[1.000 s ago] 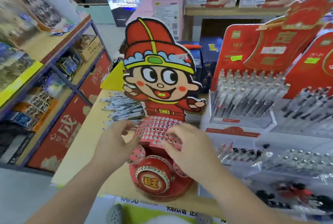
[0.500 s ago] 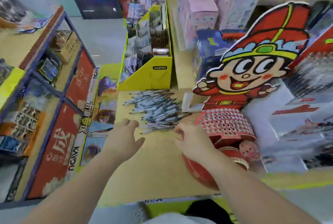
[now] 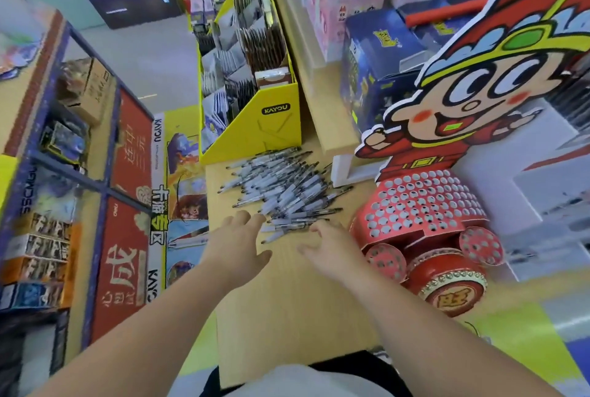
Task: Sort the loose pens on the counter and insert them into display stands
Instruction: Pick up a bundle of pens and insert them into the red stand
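**A:** Where both hands hover over the table (image 3: 287,317), what is on record?

**B:** Item 1: left hand (image 3: 238,245). Fingers (image 3: 250,221) straight, released, holding nothing. The tips are at the near edge of the pen pile (image 3: 281,189); contact cannot be told.

**A:** Item 2?

**B:** Right hand (image 3: 333,251). Fingers (image 3: 321,228) loosely bent, released, nothing in them. The pile lies just beyond the tips.

**A:** The stand?

**B:** Item 3: 1 red display stand (image 3: 421,205), perforated top, cartoon figure behind. It stands on the table just right of the right fingers.

**A:** Anything further?

**B:** Item 4: 1 yellow card box (image 3: 255,135), past the pile, well beyond both sets of fingers.
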